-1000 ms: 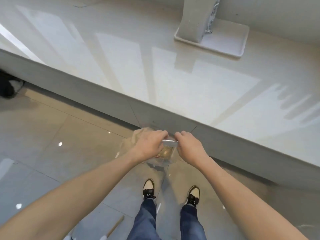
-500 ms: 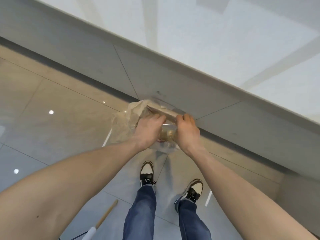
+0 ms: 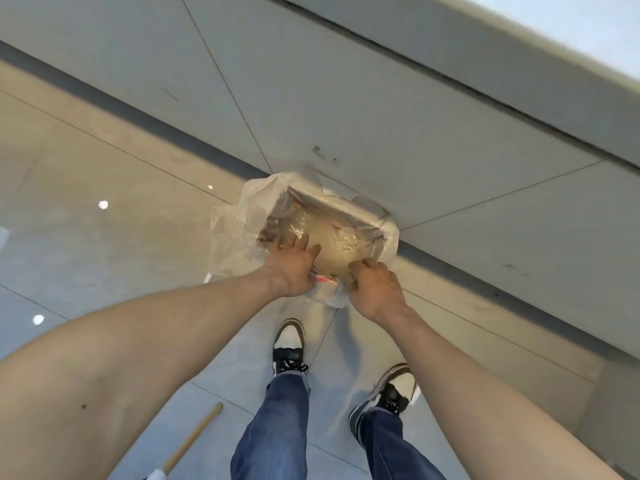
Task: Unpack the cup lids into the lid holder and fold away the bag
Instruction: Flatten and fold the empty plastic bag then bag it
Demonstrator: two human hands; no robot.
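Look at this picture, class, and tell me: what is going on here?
A person stands at a counter, looking down at a bin lined with a clear plastic liner. The left hand presses a crumpled clear bag into the bin, fingers spread. The right hand pinches plastic at the near edge. No cup lids or holder are visible.

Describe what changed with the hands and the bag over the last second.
The left hand opened, fingers now spread and reaching into the lined bin. The view tilted down, losing the countertop. The right hand still pinches the plastic bag; both feet stay planted.
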